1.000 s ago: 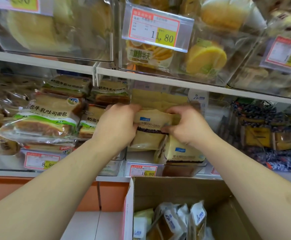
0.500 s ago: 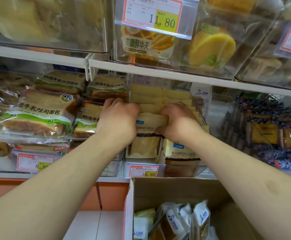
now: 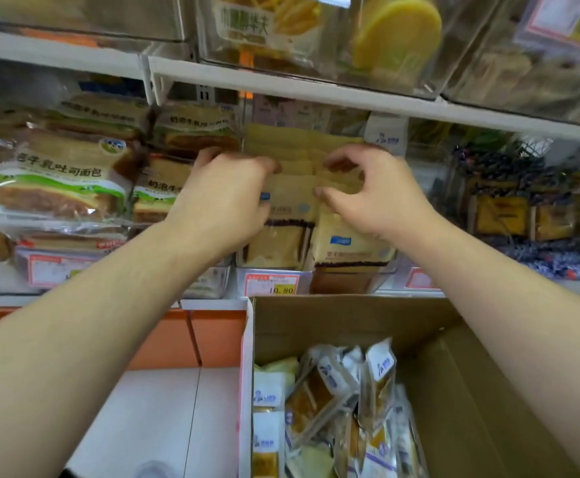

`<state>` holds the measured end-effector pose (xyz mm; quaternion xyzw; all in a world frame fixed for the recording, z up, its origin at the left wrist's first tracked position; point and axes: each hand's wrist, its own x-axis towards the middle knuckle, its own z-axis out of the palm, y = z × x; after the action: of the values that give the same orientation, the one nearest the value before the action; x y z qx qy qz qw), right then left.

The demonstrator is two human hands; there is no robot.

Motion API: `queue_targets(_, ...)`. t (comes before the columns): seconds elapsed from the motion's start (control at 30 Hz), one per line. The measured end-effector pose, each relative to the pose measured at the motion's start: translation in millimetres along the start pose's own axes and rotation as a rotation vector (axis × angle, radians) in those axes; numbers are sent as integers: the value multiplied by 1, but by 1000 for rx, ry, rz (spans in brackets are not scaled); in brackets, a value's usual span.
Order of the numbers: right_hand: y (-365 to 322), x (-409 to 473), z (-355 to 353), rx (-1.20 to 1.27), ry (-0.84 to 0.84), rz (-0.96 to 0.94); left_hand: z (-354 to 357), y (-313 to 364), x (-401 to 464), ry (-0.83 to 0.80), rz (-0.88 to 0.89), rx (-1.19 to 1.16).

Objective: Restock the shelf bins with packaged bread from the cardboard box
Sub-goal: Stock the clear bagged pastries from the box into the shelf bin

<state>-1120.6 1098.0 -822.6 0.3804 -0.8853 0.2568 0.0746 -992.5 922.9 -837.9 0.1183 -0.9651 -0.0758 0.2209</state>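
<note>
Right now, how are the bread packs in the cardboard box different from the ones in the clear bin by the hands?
The tan bread packs in the clear shelf bin stand upright in neat rows; the white-labelled bread packs in the brown cardboard box lie jumbled and tilted. The bin packs are up on the shelf at both hands; the box packs sit below, untouched. Both are plastic-wrapped with blue logos.

Upper shelf (image 3: 316, 77) hangs low over packed bin (image 3: 316, 270).

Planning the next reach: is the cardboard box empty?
No. Bread packets still fill the cardboard box bottom, standing and leaning together.
</note>
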Motion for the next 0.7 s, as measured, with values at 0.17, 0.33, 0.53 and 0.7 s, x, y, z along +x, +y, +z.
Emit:
queue_targets(0.17, 12, -86, -29, 22, 92, -141, -16, 29, -32, -44, 142, -206)
queue_targets(0.33, 33, -172, -3, 125, -110, -52, -18, 57, -77, -271, 206, -288)
queue_targets(0.53, 51, -214, 59, 74, -580, 7, -2, 50, -127, -614, 185, -99)
queue_targets(0.7, 65, -224, 92, -45, -800, -56, 5, 44, -126, -682, 247, -21)
